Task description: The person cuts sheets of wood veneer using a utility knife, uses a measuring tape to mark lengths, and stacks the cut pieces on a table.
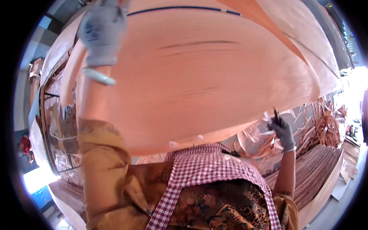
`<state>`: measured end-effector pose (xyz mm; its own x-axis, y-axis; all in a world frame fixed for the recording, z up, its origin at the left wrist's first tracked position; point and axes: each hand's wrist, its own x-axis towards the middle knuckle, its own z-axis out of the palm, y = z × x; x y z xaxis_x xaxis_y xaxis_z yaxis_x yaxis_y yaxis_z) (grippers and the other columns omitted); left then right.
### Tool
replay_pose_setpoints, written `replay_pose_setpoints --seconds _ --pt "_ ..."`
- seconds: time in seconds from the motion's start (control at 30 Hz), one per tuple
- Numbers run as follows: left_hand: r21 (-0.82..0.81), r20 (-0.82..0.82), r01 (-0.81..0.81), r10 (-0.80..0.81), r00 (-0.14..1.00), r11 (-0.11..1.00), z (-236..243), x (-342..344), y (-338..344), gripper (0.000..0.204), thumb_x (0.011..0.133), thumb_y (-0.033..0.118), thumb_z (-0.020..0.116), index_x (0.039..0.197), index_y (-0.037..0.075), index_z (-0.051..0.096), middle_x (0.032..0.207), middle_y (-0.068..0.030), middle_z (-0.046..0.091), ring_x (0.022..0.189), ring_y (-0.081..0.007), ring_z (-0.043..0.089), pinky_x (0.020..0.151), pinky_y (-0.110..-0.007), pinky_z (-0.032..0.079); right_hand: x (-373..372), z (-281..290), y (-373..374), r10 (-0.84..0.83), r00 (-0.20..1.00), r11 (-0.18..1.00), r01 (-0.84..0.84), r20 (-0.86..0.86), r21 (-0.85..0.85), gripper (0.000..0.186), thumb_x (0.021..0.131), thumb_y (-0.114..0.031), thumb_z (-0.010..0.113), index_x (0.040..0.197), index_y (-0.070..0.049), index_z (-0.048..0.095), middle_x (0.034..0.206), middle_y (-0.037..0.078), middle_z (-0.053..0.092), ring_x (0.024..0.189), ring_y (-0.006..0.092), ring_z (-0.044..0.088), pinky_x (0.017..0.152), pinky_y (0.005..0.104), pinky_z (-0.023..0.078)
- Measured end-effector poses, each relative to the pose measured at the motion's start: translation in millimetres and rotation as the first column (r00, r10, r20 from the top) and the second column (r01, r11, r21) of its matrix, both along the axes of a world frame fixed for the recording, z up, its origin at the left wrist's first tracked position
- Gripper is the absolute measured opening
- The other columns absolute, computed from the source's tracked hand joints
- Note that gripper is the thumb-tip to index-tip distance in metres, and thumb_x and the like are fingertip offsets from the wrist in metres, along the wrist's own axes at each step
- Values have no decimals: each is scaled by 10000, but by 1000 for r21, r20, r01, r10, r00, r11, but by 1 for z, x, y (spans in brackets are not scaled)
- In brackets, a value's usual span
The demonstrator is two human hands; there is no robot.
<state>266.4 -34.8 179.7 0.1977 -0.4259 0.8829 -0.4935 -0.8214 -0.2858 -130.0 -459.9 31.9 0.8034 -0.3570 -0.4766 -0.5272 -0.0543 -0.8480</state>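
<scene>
Scraps (325, 124), curled and heaped, crowded the right side, with a stack (314, 172) of thin layers just below them and glare at both edges of the view. Front and centre, though, was the sheet (203, 76): broad, thin, peach-coloured, spread right across in front of the person, its near edge bowed just beyond the checked apron (226, 157). Dark streaks ran over its face, and a dark blue line (180, 8) arced along its far part. Up at the far left, there was the left hand (102, 32), gloved in pale grey and blurred, arm at full stretch, a pale bangle (99, 76) at the wrist. Its fingers met the top rim of the view, so what that grip held, or how wide it was, could not be told. Over on the other side, the right hand (283, 132), in a darker grey glove, was near the sheet's near edge. A slim dark tip (276, 114) poked up at its fingers, a white strip (267, 115) close by; tool or fingertip, closed grip or loose, could not be told.
</scene>
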Motion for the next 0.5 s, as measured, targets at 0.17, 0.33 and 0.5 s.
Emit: replay_pose_setpoints --seconds 0.17,0.33,0.5 --pt "190 -467 -117 194 863 975 -90 -38 -49 226 870 295 585 1045 161 634 896 -78 664 787 -270 635 634 -405 508 34 -1 -30 101 995 994 -101 2 -29 167 898 -78 559 1027 26 577 819 63 635 714 108 587 682 235 483" --pt "295 -696 -75 268 666 952 -119 -55 -89 288 846 273 598 1102 141 609 991 -88 655 892 -276 623 743 -418 502 65 9 -40 211 975 978 -211 -72 7 190 884 -105 582 1019 29 570 818 68 630 687 111 581 645 229 480" --pt "128 -784 205 -27 620 970 -170 -80 -104 437 839 277 608 1228 93 532 1169 -111 598 1075 -309 548 929 -415 421 81 -10 -29 331 940 939 -320 -84 124 183 875 -124 599 992 15 581 815 64 620 685 102 578 581 230 471"
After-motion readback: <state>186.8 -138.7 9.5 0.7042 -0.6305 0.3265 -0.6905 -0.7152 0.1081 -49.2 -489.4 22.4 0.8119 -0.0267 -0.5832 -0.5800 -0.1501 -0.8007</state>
